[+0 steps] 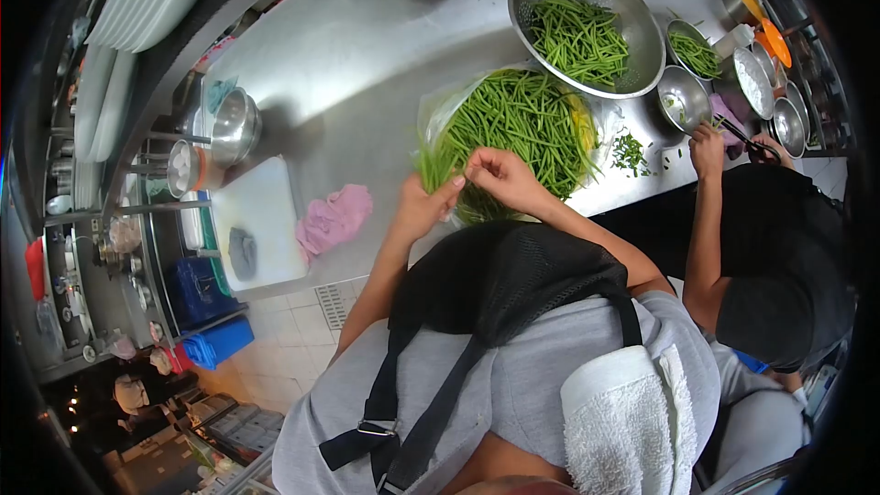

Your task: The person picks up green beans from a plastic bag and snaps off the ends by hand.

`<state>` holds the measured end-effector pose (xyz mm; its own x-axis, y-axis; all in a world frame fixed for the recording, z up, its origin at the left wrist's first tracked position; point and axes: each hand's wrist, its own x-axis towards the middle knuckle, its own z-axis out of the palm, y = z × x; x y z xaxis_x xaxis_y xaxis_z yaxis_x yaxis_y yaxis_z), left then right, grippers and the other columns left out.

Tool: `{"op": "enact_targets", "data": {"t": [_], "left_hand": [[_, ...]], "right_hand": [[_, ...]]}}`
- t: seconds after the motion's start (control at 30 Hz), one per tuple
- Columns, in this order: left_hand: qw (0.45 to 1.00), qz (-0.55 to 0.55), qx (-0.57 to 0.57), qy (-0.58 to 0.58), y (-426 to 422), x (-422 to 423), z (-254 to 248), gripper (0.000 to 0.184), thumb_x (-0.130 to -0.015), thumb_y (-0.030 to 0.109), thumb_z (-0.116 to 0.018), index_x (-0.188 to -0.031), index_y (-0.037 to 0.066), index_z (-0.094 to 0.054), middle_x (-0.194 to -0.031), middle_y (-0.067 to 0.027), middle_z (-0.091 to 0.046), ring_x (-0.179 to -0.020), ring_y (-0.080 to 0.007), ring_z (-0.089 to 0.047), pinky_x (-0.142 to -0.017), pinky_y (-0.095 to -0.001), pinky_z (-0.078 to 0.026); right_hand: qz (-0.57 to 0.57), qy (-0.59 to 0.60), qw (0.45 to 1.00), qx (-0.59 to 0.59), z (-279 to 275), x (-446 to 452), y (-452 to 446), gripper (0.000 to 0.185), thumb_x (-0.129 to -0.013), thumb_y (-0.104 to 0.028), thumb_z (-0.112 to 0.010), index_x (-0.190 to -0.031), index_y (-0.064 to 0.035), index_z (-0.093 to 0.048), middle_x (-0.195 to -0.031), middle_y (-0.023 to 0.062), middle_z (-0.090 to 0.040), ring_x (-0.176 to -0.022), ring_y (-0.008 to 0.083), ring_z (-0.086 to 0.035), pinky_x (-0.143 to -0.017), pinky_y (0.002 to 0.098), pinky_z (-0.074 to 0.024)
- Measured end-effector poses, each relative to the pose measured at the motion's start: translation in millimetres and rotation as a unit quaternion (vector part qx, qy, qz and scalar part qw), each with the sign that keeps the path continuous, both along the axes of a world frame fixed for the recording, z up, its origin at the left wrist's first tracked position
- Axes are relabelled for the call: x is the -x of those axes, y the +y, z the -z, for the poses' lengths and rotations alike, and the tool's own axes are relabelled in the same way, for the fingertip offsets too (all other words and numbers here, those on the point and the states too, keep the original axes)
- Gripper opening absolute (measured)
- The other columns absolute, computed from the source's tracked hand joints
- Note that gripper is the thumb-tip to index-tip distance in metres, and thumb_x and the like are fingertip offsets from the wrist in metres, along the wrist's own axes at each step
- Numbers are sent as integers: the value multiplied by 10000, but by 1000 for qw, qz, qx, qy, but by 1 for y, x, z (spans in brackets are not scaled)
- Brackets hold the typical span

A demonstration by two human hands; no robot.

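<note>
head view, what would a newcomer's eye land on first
The big heap of green beans in an open plastic bag at the centre, with the left hand holding a bunch at its near left edge. Just beyond, slightly right, sits a wide metal colander of more beans. Then the pink cloth catches the eye, lying left beside a white board.

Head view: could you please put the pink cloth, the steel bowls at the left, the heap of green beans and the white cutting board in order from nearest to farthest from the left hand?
From the left hand:
1. Heap of green beans, right beside it
2. Pink cloth, to the left
3. White cutting board, farther left
4. Steel bowls, beyond the board
</note>
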<state>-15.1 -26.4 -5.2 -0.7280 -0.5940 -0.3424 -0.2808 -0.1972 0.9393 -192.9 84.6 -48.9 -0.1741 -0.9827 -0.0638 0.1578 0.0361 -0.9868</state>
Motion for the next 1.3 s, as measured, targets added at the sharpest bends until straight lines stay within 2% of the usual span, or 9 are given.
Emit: {"op": "enact_targets", "data": {"t": [0.17, 0.33, 0.43, 0.63, 0.77, 0.9, 0.97, 1.17, 1.3], "left_hand": [[997, 62, 17, -37, -1, 1, -2, 307, -969, 275, -725, -791, 36, -653, -631, -2, -584, -515, -83, -524, -478, -249, -414], [982, -90, -119, 112, 7, 8, 9, 219, -989, 234, -685, -914, 34, -637, -662, -27, -580, -510, -98, -501, -465, -257, -394], [982, -81, -136, 102, 7, 8, 14, 161, -1012, 182, -648, -1071, 40, -603, -716, -29, -562, -518, -84, -437, -493, -255, -398], [967, -106, -194, 123, 9, 12, 7, 176, -1009, 192, -659, -1079, 40, -605, -747, -25, -572, -571, -89, -469, -533, -265, -415], [987, -52, -127, 82, 0, 11, 9, 202, -998, 228, -685, -990, 33, -631, -723, -19, -590, -591, -92, -516, -526, -261, -425], [986, -72, -116, 100, 5, 11, 17, 206, -997, 234, -689, -995, 36, -634, -740, -16, -583, -585, -91, -500, -529, -268, -422], [983, -85, -128, 101, 9, 12, 17, 198, -995, 217, -688, -1032, 33, -624, -745, -15, -570, -581, -91, -486, -531, -273, -414], [982, -143, -94, 75, -3, 6, 31, 204, -1003, 233, -684, -984, 53, -589, -737, -11, -550, -566, -86, -453, -522, -273, -398], [962, -182, -161, 124, -15, -4, 27, 235, -1006, 265, -681, -1024, 44, -605, -747, -1, -530, -589, -85, -452, -527, -271, -391]], "right_hand": [[43, 1, 999, 17, -2, -3, -2, 171, -1002, -171, -636, -949, -9, -626, -754, -53, -528, -686, 37, -451, -606, 238, -392], [1, 3, 1000, 8, -9, 0, -5, 156, -1020, -162, -624, -955, -20, -612, -795, -57, -535, -725, 32, -460, -639, 230, -398], [-26, -8, 1000, 6, -1, -1, -7, 155, -1032, -165, -613, -954, -31, -603, -828, -60, -543, -757, 28, -461, -673, 224, -398], [-70, -80, 994, 24, -14, -2, -5, 138, -1023, -132, -601, -939, -23, -595, -853, -21, -596, -783, 56, -525, -726, 235, -441], [-63, -77, 994, -38, -4, 2, -1, 124, -1007, -113, -601, -943, -7, -606, -925, 27, -665, -863, 85, -604, -804, 250, -490], [-114, -59, 992, 12, -15, 1, 0, 108, -998, -103, -596, -960, -4, -618, -917, 11, -666, -873, 79, -602, -805, 259, -496], [-116, -38, 991, 54, -15, -4, 1, 82, -980, -97, -578, -931, -38, -604, -825, -43, -574, -761, 56, -511, -696, 225, -420], [-284, -57, 957, 32, -17, 1, 7, 102, -968, -100, -571, -935, -29, -636, -801, -9, -612, -689, 57, -511, -619, 230, -406], [-169, -151, 974, 14, -15, 2, 8, 166, -985, -146, -540, -904, -31, -627, -732, 4, -573, -646, 86, -521, -580, 251, -424]]}}
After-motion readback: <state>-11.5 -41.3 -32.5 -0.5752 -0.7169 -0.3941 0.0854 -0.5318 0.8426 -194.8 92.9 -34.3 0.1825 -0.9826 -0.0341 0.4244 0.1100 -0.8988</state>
